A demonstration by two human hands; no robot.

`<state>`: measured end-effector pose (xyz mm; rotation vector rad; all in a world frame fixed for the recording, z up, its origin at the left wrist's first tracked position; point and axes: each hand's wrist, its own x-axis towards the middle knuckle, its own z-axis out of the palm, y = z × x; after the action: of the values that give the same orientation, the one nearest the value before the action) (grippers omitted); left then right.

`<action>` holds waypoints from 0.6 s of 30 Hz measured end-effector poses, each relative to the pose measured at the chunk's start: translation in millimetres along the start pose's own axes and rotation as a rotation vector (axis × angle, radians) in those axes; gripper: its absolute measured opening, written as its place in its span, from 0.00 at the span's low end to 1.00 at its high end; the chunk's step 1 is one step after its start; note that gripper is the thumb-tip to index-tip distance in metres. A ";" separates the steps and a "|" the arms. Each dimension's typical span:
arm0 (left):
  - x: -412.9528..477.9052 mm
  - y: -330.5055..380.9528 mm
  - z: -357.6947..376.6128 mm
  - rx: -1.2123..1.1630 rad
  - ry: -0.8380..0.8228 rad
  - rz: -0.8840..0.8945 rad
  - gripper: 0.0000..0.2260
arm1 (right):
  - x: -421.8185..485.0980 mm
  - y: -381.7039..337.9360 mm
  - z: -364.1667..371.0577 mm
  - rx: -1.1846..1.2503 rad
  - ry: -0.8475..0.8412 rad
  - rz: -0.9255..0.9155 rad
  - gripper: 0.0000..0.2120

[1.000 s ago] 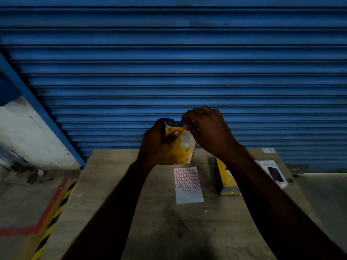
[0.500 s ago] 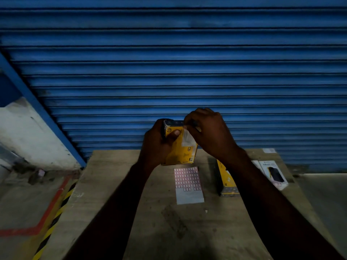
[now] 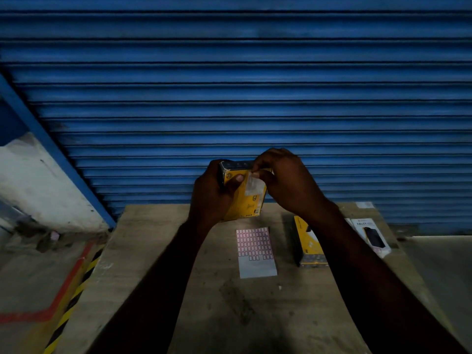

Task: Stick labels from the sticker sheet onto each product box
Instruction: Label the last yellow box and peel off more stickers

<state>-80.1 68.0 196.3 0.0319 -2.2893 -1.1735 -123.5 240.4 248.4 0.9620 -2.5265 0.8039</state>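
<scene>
Yellow box (image 3: 249,203) sits raised above the wooden table (image 3: 158,264), held in front of the blue roller shutter (image 3: 229,85). Its long axis runs near upright, tilted a little, with the dark top end toward the shutter and the lower end toward the table. The left hand (image 3: 212,198) is wrapped around the box's left side, thumb pressed on the yellow face. The right hand (image 3: 288,182) is curled at the box's upper right, fingertips pinched at the top edge of a pale label (image 3: 252,186) lying on the face; whether the label is fully stuck down cannot be told. Below the hands, the sticker sheet (image 3: 255,251) lies flat on the table, long side running away from the person. A second yellow box (image 3: 307,242) lies just right of it, and a white box (image 3: 371,236) farther right.
</scene>
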 end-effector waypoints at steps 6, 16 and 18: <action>-0.6 1.7 0.8 -0.004 0.005 0.010 0.21 | 4.2 3.2 5.2 -0.027 0.036 0.018 0.02; 1.8 1.0 0.5 -0.004 -0.002 0.020 0.20 | 7.7 0.7 3.4 -0.069 0.054 -0.019 0.04; 2.0 0.9 0.7 -0.009 -0.007 0.020 0.20 | 8.5 0.7 2.2 -0.061 0.055 -0.031 0.04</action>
<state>-81.9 68.5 197.6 0.0015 -2.2853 -1.1761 -130.3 235.3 250.4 0.9439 -2.4681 0.7304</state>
